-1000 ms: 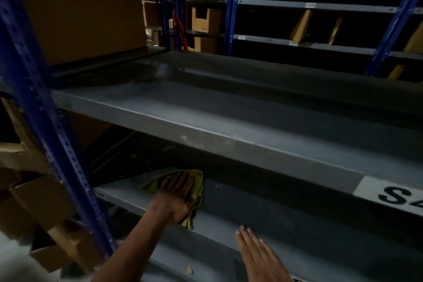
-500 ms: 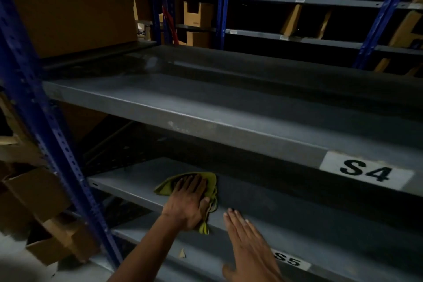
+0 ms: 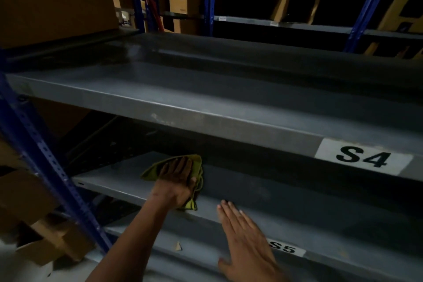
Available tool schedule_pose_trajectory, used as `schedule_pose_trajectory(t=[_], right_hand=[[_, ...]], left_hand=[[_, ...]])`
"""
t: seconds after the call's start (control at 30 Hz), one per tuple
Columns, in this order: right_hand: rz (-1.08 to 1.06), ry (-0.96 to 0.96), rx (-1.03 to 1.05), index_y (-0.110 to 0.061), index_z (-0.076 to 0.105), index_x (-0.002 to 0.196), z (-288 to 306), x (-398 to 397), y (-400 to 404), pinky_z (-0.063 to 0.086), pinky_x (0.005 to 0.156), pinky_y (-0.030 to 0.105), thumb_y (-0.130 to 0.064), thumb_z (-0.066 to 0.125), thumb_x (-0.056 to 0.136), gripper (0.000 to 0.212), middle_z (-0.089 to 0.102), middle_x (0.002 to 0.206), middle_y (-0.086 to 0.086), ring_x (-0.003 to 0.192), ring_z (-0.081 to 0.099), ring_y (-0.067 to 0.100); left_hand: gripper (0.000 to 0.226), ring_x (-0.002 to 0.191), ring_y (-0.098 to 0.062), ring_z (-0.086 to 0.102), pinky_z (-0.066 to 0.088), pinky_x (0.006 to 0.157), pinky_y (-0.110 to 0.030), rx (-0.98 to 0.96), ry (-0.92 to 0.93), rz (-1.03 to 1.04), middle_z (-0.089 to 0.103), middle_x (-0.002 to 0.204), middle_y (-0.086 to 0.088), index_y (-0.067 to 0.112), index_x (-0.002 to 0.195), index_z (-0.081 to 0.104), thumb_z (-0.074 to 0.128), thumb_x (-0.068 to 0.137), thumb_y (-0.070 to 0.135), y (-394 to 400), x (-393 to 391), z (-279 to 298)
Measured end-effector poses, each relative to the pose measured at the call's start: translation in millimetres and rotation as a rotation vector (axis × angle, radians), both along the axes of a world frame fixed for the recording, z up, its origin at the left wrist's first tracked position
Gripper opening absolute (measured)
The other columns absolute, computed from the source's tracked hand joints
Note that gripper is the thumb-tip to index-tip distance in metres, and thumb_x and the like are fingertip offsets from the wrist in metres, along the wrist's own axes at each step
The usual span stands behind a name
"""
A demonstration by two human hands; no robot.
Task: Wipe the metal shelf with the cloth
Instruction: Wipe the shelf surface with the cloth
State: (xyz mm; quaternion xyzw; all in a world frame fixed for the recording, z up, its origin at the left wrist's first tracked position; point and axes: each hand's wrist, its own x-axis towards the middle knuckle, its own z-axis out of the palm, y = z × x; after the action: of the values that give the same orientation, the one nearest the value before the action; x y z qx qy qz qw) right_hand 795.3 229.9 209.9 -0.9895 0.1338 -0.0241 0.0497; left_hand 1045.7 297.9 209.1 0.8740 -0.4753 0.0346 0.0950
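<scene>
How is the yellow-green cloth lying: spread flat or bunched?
Bunched: the yellow-green cloth shows crumpled folds under the left hand pressing it.

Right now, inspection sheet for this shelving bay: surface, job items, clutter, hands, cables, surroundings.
Surface: grey metal shelf, the S5 label on its front edge; dim light.
Job's things: yellow-green cloth flat on that shelf, near its left end.
Clutter: small scrap on the front edge.
Hands: left hand presses the cloth; right hand flat on the shelf edge, holding nothing.
Cables: nothing seen.
Surroundings: bare shelf above with the S4 label, blue upright, cardboard boxes at left.
</scene>
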Motion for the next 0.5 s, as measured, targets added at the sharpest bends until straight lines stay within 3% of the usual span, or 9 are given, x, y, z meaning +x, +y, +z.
schedule_pose_trajectory(t=[0.13,0.3,0.5], right_hand=[[-0.013,-0.014,-0.007,-0.023,-0.034,0.143,-7,-1,1,-0.017,0.112,0.027,-0.067,0.042,0.075,0.11,-0.035,0.151,-0.008,0.14,-0.027,0.009],[-0.069,0.019,0.0,-0.026,-0.026,0.147,-9,-2,5,-0.017,0.111,0.028,-0.055,0.048,0.077,0.106,-0.029,0.154,-0.009,0.144,-0.022,0.009],[-0.084,-0.003,0.009,-0.024,-0.023,0.149,-11,0,4,-0.015,0.111,0.027,-0.053,0.05,0.076,0.107,-0.023,0.157,-0.006,0.144,-0.02,0.009]], left_hand=[[0.076,0.144,-0.027,0.02,0.011,0.116,-0.043,0.052,-0.023,-0.03,0.023,0.158,-0.008,0.016,0.151,0.023,0.006,0.088,0.054,3,-23,-7],[0.074,0.146,-0.02,0.01,0.006,0.117,-0.041,0.065,0.007,-0.109,0.015,0.16,-0.002,0.022,0.152,0.015,0.0,0.091,0.06,23,-39,-13],[0.079,0.144,-0.02,0.019,0.013,0.116,-0.039,0.07,-0.024,-0.013,0.02,0.159,0.0,0.026,0.152,0.019,0.0,0.086,0.065,43,-5,-7]])
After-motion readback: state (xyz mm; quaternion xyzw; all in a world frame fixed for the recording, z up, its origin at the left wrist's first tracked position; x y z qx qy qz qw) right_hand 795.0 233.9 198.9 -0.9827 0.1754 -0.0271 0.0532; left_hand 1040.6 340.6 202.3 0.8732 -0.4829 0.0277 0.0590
